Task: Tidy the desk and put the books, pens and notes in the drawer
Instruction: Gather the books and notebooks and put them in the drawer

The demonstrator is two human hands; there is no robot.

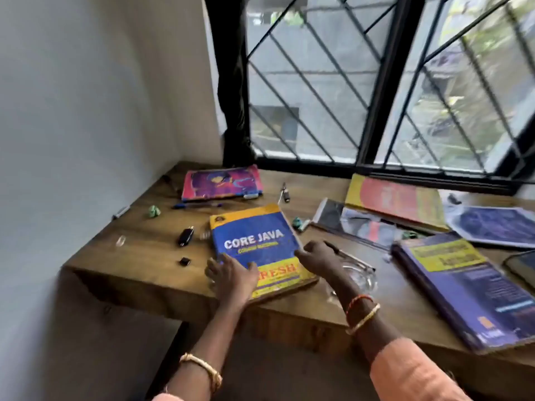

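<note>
Desk (150, 256) is bearing scattered books and pens. Blue book (257, 244) is lying flat near its front edge. Left hand (231, 274) is resting spread on the cover's near corner; right hand (317, 256) is touching its right edge, fingers loosely curled.

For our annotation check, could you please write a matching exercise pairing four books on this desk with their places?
Things:
1. Core Java book
2. pink and purple book
3. yellow and red book
4. purple book with yellow label

Places:
A. far left, near the wall corner
B. under the window, right of centre
C. under both hands, at the front edge
D. near right, overhanging the front edge

Pairs: 1-C, 2-A, 3-B, 4-D
</note>
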